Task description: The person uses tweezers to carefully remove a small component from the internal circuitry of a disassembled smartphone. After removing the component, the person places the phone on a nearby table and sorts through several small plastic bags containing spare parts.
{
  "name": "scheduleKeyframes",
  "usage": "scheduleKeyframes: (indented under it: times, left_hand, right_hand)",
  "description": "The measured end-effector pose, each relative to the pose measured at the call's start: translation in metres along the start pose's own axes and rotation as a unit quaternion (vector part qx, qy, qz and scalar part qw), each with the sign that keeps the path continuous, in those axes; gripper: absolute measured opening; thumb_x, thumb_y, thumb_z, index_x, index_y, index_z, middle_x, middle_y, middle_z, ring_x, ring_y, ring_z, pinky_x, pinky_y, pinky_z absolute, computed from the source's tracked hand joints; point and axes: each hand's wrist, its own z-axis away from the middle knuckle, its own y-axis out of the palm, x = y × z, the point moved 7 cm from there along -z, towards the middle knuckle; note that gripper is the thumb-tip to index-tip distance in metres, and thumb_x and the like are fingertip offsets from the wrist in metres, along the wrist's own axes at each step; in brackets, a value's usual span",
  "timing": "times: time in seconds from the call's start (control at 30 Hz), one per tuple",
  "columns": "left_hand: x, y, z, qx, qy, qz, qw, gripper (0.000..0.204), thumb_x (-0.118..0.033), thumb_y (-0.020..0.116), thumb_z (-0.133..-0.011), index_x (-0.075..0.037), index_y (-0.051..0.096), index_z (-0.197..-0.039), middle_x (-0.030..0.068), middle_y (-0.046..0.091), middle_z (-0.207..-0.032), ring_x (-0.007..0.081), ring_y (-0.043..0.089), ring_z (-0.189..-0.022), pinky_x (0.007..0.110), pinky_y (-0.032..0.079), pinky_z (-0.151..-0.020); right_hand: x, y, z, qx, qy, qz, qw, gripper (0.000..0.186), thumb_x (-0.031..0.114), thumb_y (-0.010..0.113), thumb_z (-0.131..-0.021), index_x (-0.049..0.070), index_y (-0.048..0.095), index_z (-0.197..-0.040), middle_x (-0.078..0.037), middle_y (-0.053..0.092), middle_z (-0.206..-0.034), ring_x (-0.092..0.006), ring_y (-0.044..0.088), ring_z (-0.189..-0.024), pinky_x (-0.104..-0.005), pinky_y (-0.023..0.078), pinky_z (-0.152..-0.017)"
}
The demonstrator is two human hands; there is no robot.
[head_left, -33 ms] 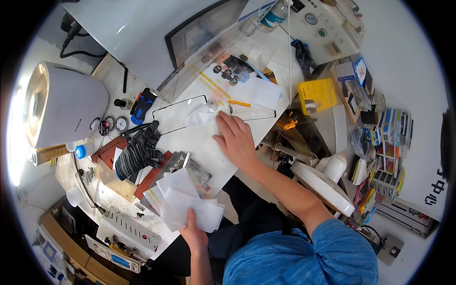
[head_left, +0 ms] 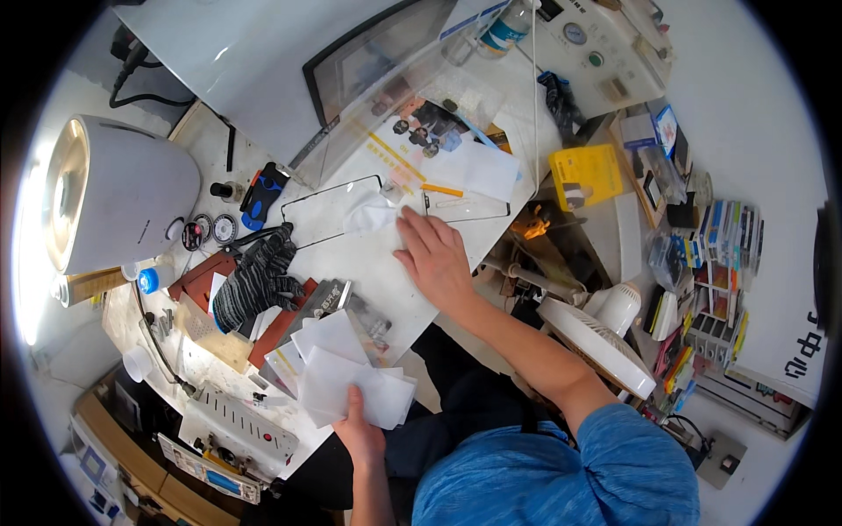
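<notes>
My left hand (head_left: 360, 431) is closed on a stack of white sheets (head_left: 346, 386), its thumb lying on top. The sheets are thin and slightly fanned. My right hand (head_left: 436, 259) rests over the white bench with its fingers stretched out, the tips beside a crumpled white wipe (head_left: 370, 213). Under the wipe lies a clear glass panel with a black border (head_left: 329, 186). To the right of the fingertips is a second black-edged panel (head_left: 478, 209), with an orange strip (head_left: 441, 190) just beyond it. Nothing shows between the right fingers.
A black-grey knitted glove (head_left: 259, 280) lies left, near blue-black pliers (head_left: 263, 197) and small spools (head_left: 224, 230). A white cylindrical appliance (head_left: 123, 193) stands far left. A large white machine (head_left: 237, 53) bounds the back. A white fan (head_left: 596, 346) and a yellow packet (head_left: 586, 177) are right.
</notes>
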Motion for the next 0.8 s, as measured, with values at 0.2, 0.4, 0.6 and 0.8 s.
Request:
scheduleKeyframes:
  times: [0.2, 0.4, 0.6, 0.8]
  left_hand:
    - [-0.001, 0.007, 0.002, 0.015, -0.015, -0.001, 1.0, 0.053, -0.014, 0.062, -0.098, 0.004, 0.039, -0.143, 0.0173, 0.053, -0.137, 0.0301, 0.058, -0.121, 0.046, 0.049, -0.104]
    - [0.001, 0.004, 0.0, 0.014, -0.033, 0.009, 0.999, 0.048, -0.011, 0.064, -0.098, 0.001, 0.044, -0.141, 0.0135, 0.056, -0.135, 0.0264, 0.058, -0.121, 0.042, 0.047, -0.105]
    - [-0.002, 0.006, 0.004, 0.017, -0.032, 0.002, 0.999, 0.049, -0.012, 0.065, -0.098, 0.001, 0.045, -0.14, 0.013, 0.056, -0.135, 0.0255, 0.058, -0.121, 0.041, 0.047, -0.104]
    - [-0.004, 0.014, 0.007, 0.016, -0.01, -0.034, 0.999, 0.047, -0.009, 0.064, -0.098, 0.001, 0.046, -0.14, 0.0135, 0.057, -0.132, 0.0248, 0.057, -0.12, 0.04, 0.047, -0.104]
  right_hand:
    - [0.006, 0.008, 0.059, 0.025, -0.064, -0.025, 0.997, 0.038, 0.011, 0.07, -0.081, 0.006, 0.067, -0.119, -0.004, 0.063, -0.113, -0.0234, 0.057, -0.107, -0.0379, 0.046, -0.09]
    - [0.002, -0.01, 0.076, 0.022, -0.103, -0.05, 0.993, 0.039, 0.012, 0.071, -0.081, 0.006, 0.067, -0.119, -0.009, 0.061, -0.129, -0.0274, 0.056, -0.122, -0.0425, 0.046, -0.103]
    - [-0.008, -0.016, 0.111, 0.102, -0.179, -0.038, 0.978, 0.031, 0.015, 0.072, -0.081, 0.008, 0.071, -0.112, -0.009, 0.062, -0.131, -0.0288, 0.058, -0.123, -0.0425, 0.05, -0.101]
    - [0.007, -0.058, 0.101, 0.096, 0.181, -0.426, 0.881, 0.018, 0.003, 0.068, -0.092, 0.001, 0.071, -0.109, -0.01, 0.067, -0.106, -0.0168, 0.072, -0.086, -0.03, 0.059, -0.069]
